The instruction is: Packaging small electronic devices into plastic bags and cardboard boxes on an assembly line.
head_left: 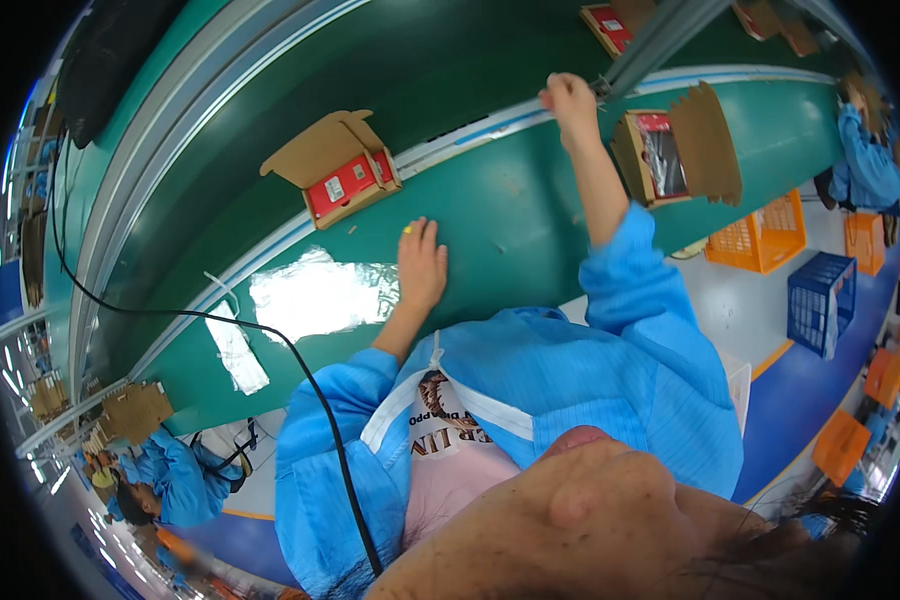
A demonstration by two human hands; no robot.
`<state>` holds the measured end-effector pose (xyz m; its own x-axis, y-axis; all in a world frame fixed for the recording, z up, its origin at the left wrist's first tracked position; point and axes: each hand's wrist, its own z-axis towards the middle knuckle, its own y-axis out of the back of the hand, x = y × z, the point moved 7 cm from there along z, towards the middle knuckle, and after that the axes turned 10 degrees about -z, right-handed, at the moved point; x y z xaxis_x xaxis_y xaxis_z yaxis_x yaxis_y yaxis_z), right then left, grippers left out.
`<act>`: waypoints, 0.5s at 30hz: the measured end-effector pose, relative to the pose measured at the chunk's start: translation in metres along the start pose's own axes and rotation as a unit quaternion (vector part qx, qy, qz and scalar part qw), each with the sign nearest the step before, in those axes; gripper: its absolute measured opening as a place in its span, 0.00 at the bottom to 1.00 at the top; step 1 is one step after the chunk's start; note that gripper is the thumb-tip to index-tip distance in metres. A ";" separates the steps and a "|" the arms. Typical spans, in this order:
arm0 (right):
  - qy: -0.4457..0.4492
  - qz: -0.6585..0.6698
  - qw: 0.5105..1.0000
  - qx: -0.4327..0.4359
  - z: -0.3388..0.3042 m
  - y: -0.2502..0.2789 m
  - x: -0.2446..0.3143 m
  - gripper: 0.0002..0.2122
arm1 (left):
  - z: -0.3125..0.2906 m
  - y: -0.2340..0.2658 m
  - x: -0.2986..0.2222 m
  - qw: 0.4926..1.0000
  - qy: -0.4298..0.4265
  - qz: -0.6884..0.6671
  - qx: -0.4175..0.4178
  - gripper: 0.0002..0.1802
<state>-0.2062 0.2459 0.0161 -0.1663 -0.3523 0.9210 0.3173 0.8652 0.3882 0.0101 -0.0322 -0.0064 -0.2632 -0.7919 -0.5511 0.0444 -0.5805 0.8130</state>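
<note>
My left hand [423, 268] lies on the green bench [510, 235] with its fingers stretched out and a small yellow spot on one finger. It holds nothing. My right hand [573, 108] is raised over the far edge strip, beside a metal post. Its fingers are curled together; whether they pinch something small I cannot make out. Left of centre, an open cardboard box [320, 150] holds a red printed box [345, 188]. Right of my right forearm stands another open cardboard box [708, 145], with a dark item in clear wrap [664, 165] and some red inside.
A glossy clear sheet or glare [320, 292] and a white strip [236, 350] lie left of my left hand. A black cable [305, 365] crosses in front. Orange [760, 235] and blue [820, 300] crates stand on the floor. Co-workers in blue sit at both sides.
</note>
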 end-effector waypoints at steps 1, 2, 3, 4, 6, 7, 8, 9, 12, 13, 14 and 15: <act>0.010 -0.077 0.995 -0.065 0.042 -0.006 -0.014 0.20 | 0.001 -0.006 0.000 1.000 0.008 0.022 0.021 0.23; 0.055 -0.227 0.954 -0.189 0.061 -0.009 0.007 0.19 | -0.005 -0.005 0.002 0.999 -0.008 0.037 -0.001 0.24; 0.033 -0.314 0.936 -0.158 0.097 -0.011 0.000 0.23 | -0.005 -0.004 0.003 1.000 -0.009 0.021 0.010 0.23; 0.026 -0.237 0.957 -0.167 0.118 -0.004 -0.007 0.27 | -0.008 0.000 0.007 1.000 0.005 0.010 0.013 0.23; 0.045 -0.151 0.979 -0.129 0.158 0.013 -0.018 0.32 | -0.008 0.001 0.006 1.000 -0.004 0.023 0.012 0.21; 0.047 -0.398 0.916 -0.027 0.170 0.002 -0.015 0.26 | -0.011 0.006 0.010 1.000 0.012 0.027 0.006 0.21; 0.076 -0.622 0.778 0.052 0.172 -0.007 -0.017 0.21 | -0.015 0.005 0.015 1.000 0.014 0.023 0.004 0.21; 0.283 -0.559 0.779 -0.016 0.145 -0.006 0.008 0.17 | -0.020 0.001 0.021 1.000 0.020 0.017 0.004 0.21; 0.333 -0.535 0.776 0.037 0.175 -0.051 0.003 0.17 | -0.019 0.004 0.018 1.000 -0.018 0.005 -0.010 0.20; 0.327 -0.539 0.775 0.046 0.191 -0.072 0.000 0.17 | -0.017 0.008 0.016 1.000 -0.026 0.000 -0.009 0.20; 0.317 -0.545 0.775 0.053 0.207 -0.089 -0.005 0.17 | -0.018 0.011 0.016 0.999 -0.029 -0.005 -0.029 0.20; 0.299 -0.556 0.773 0.055 0.222 -0.097 -0.012 0.17 | -0.019 0.012 0.018 0.999 -0.002 0.005 -0.043 0.20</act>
<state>-0.4419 0.2450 -0.0399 0.1925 -0.9741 -0.1182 0.2026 -0.0784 0.9761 0.0242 -0.0574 -0.0104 -0.2660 -0.7968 -0.5426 0.1291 -0.5872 0.7991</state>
